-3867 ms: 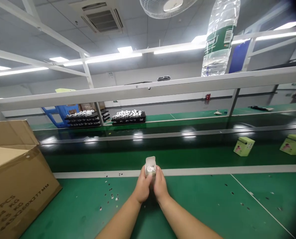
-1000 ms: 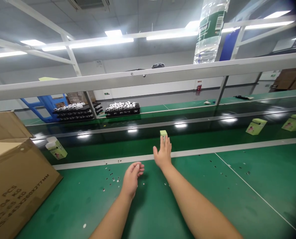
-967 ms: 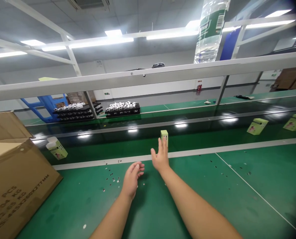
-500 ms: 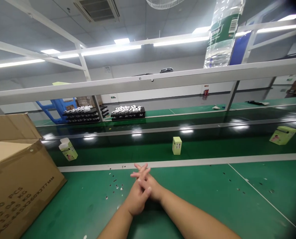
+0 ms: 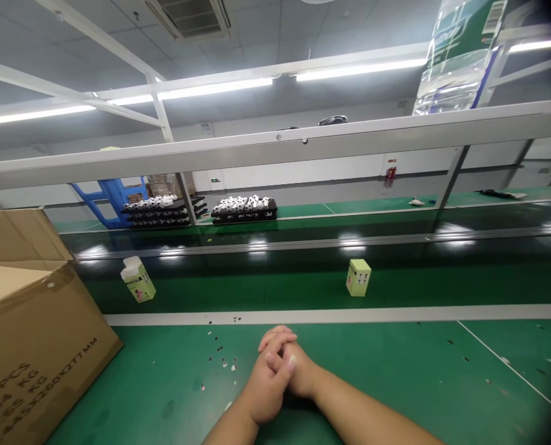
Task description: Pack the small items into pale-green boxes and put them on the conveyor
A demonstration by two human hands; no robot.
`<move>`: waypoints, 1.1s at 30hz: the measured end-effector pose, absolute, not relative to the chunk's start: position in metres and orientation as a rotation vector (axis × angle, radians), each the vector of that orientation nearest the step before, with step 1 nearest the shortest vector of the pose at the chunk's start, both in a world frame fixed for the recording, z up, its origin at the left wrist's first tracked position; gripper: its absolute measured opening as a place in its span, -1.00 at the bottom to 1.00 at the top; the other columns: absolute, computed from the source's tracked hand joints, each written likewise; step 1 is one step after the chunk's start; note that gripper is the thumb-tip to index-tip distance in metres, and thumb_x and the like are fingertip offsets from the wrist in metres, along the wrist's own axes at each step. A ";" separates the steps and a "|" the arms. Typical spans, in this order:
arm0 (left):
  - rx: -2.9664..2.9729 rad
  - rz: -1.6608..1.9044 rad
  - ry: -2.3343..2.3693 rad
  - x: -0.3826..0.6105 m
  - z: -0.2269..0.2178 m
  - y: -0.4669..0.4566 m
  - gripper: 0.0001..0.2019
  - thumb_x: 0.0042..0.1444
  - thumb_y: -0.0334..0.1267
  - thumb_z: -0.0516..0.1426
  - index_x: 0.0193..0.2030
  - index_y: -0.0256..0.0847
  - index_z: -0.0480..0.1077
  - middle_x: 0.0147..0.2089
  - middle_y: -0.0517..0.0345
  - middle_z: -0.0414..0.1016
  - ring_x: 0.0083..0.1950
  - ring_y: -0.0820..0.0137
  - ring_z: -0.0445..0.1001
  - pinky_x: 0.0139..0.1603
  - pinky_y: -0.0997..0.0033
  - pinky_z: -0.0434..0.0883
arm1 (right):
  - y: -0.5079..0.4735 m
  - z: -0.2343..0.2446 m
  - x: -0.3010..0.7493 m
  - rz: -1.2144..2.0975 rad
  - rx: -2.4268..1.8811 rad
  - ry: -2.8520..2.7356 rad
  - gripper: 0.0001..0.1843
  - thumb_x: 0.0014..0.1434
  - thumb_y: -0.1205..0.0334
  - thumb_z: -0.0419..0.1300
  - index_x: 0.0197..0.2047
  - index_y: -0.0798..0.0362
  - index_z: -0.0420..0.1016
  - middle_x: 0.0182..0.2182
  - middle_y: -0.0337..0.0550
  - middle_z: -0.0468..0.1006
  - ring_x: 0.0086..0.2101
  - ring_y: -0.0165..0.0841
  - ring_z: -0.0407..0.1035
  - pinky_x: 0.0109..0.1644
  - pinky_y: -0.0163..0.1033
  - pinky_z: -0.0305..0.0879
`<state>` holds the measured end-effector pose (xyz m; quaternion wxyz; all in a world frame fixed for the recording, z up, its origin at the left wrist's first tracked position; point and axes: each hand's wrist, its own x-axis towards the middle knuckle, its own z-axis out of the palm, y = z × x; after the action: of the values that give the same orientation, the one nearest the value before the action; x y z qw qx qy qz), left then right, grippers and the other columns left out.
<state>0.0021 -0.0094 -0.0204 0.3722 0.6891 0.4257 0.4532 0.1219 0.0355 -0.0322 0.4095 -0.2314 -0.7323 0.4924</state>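
Observation:
My left hand (image 5: 270, 386) and my right hand (image 5: 302, 369) are clasped above the near edge of the green tabletop (image 5: 377, 352). Their fingers are interlaced and folded down, with the thumbs on top. Nothing shows between them apart from each other's fingers. Past the white strip, a small light-green box (image 5: 358, 278) stands upright on the dark green belt (image 5: 238, 287), ahead and to the right of my hands. Another light-green box (image 5: 139, 281), with its top flaps up, tilts in view at the left.
A big cardboard carton (image 5: 48, 346) stands open at the left. Tiny flakes (image 5: 224, 363) lie scattered on the tabletop. A white rail (image 5: 238, 154) crosses overhead, with a plastic bottle (image 5: 456, 68) on it. Black trays (image 5: 244, 210) of black-and-white pieces sit beyond the belt.
My fingers, stretched out and crossed before, have folded down into a clasp. The view has shifted, and the light-green boxes appear farther right, the rightmost now mostly out of view.

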 end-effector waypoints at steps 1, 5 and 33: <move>1.754 1.161 1.091 0.002 -0.021 -0.010 -0.59 0.21 0.00 0.04 0.14 -0.09 0.36 0.26 -0.07 0.22 0.33 0.10 0.15 0.36 0.00 0.13 | 0.035 -0.032 0.122 1.253 -0.589 -1.840 -0.54 0.17 -0.20 0.12 -0.12 0.03 0.40 -0.16 -0.07 0.27 -0.17 -0.27 0.28 -0.08 -0.09 0.35; 1.715 1.165 1.096 0.004 -0.021 -0.009 -0.60 0.22 -0.01 0.04 0.13 -0.10 0.35 0.23 -0.07 0.23 0.30 0.12 0.18 0.35 0.01 0.13 | 0.034 -0.030 0.123 1.299 -0.603 -1.835 -0.56 0.20 -0.19 0.10 -0.12 0.03 0.37 -0.15 -0.09 0.25 -0.19 -0.30 0.28 -0.09 -0.11 0.36; 1.754 1.204 1.107 0.006 -0.020 -0.008 -0.65 0.21 -0.11 0.08 0.10 -0.12 0.36 0.18 -0.04 0.27 0.24 0.18 0.25 0.29 0.08 0.23 | 0.038 -0.032 0.125 1.299 -0.549 -1.881 -0.57 0.25 -0.14 0.07 -0.05 0.04 0.38 -0.08 -0.02 0.33 -0.05 -0.25 0.30 0.10 -0.03 0.30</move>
<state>0.0063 -0.0076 -0.0198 0.3634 0.6815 0.4299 0.4676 0.1251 0.0376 -0.0323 0.3852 -0.2157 -0.7383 0.5099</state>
